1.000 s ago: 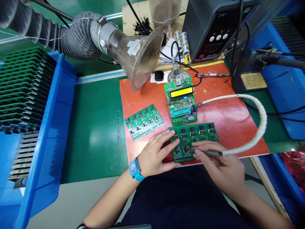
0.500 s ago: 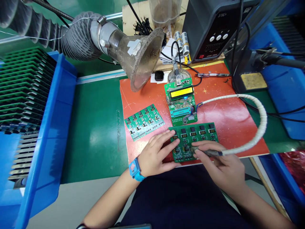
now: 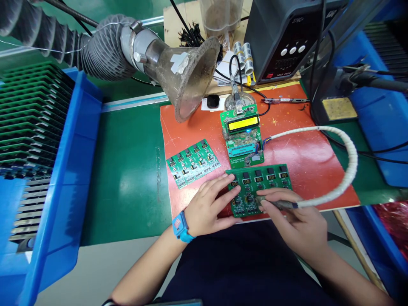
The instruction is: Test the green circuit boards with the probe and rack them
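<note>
A green circuit board (image 3: 270,180) with small displays lies on the red mat (image 3: 293,148) close to my body. The spread fingers of my left hand (image 3: 212,206) rest on its left end. My right hand (image 3: 295,216) pinches a dark probe (image 3: 282,204) whose tip touches the middle of that board; the exact contact is hidden by the fingers. A white wrapped cable (image 3: 349,165) runs from the probe to a programmer board (image 3: 244,140) with a lit yellow screen, just behind. Another green board (image 3: 193,163) lies to the left, untouched.
A fume hose nozzle (image 3: 194,80) overhangs the mat's back left. Blue bins (image 3: 68,182) with racked boards (image 3: 32,119) stand at the left, other blue bins at the right. A dark soldering station (image 3: 287,38), a pen (image 3: 285,100) and a yellow sponge (image 3: 339,108) are behind.
</note>
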